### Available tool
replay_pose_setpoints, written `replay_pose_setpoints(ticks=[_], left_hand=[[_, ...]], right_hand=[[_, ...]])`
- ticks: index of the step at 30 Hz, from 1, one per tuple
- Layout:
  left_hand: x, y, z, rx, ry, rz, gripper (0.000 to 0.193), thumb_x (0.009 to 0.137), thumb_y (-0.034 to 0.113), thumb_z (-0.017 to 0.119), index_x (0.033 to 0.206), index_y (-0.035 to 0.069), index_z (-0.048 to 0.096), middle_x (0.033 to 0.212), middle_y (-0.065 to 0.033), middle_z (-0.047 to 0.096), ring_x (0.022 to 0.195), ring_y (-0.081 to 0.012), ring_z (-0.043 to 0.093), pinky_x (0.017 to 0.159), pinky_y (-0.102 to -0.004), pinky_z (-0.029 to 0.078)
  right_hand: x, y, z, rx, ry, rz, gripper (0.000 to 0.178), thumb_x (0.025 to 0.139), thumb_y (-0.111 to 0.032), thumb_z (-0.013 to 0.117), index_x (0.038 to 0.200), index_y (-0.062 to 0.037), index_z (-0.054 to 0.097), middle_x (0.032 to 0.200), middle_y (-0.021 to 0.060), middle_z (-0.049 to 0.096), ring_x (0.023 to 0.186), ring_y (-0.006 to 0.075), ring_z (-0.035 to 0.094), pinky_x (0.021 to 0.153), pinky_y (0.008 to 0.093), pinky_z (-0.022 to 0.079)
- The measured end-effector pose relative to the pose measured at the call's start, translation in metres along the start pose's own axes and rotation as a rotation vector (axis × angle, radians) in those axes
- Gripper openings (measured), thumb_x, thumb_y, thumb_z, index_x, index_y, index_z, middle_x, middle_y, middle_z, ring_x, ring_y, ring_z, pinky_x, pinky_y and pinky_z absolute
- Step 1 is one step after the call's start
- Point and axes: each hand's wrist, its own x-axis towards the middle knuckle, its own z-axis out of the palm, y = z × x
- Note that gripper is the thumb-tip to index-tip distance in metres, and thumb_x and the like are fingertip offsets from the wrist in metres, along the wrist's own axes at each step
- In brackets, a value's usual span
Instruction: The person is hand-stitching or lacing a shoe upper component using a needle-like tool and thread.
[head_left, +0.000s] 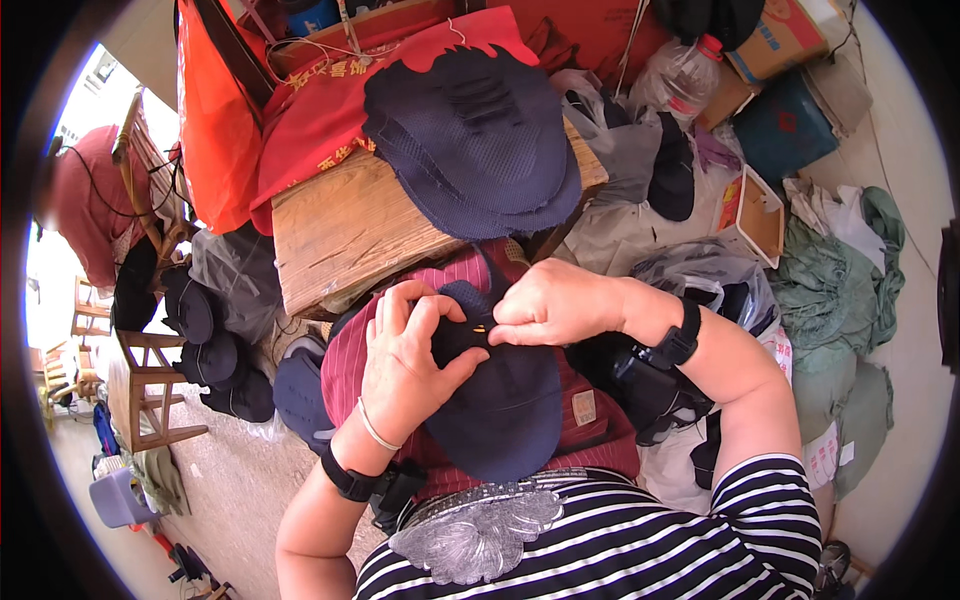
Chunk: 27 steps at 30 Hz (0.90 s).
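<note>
I see fingers pinched together on the right hand, the left hand curled against navy cloth, grip unclear; likely light, pliable, best held by its edge.

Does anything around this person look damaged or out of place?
The navy fabric pieces on the wooden tabletop look odd: their far edge is jagged, unlike the rounded near edge, though perhaps cut so. At right, green cloth lies in a crumpled heap.
</note>
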Motion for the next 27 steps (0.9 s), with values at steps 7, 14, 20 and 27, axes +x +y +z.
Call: replay_pose_setpoints(ticks=[7, 14, 20, 27], left_hand=[[-0.006, -0.004, -0.002, -0.008, 0.011, 0.000, 0.050, 0.064, 0.017, 0.091, 0.104, 0.011, 0.062, 0.121, -0.0147, 0.053, 0.113, -0.0363, 0.056, 0.096, -0.0460, 0.047], [-0.011, -0.010, 0.001, -0.004, 0.058, 0.016, 0.054, 0.065, 0.015, 0.091, 0.110, 0.009, 0.062, 0.122, -0.0158, 0.053, 0.113, -0.0364, 0.056, 0.096, -0.0445, 0.049], [-0.034, -0.006, -0.006, -0.165, 0.083, -0.006, 0.063, 0.071, 0.014, 0.089, 0.124, 0.003, 0.058, 0.128, -0.0178, 0.054, 0.118, -0.0367, 0.055, 0.099, -0.0427, 0.049], [-0.058, -0.015, -0.011, -0.027, 0.050, 0.124, 0.031, 0.080, 0.006, 0.079, 0.109, 0.003, 0.068, 0.123, -0.0167, 0.065, 0.114, -0.0352, 0.064, 0.109, -0.0468, 0.047]], right_hand=[[-0.057, 0.001, -0.004, -0.163, 0.114, 0.001, 0.035, 0.096, -0.027, 0.067, 0.070, -0.0073, 0.054, 0.063, 0.0102, 0.055, 0.061, 0.0338, 0.060, 0.055, 0.0438, 0.045], [-0.047, -0.032, 0.008, 0.907, 0.333, 0.463, 0.028, 0.098, -0.016, 0.067, 0.124, -0.0065, 0.062, 0.095, 0.0060, 0.068, 0.078, 0.0134, 0.065, 0.070, 0.0303, 0.053], [-0.040, -0.036, 0.008, 1.135, 0.211, 0.172, 0.051, 0.096, -0.010, 0.068, 0.144, -0.0033, 0.050, 0.123, 0.0089, 0.063, 0.101, 0.0104, 0.061, 0.098, 0.0288, 0.051], [-0.028, -0.041, 0.003, 0.902, 0.278, 0.266, 0.035, 0.102, -0.013, 0.063, 0.136, -0.0064, 0.063, 0.119, 0.0068, 0.070, 0.095, 0.0111, 0.066, 0.089, 0.0262, 0.052]])
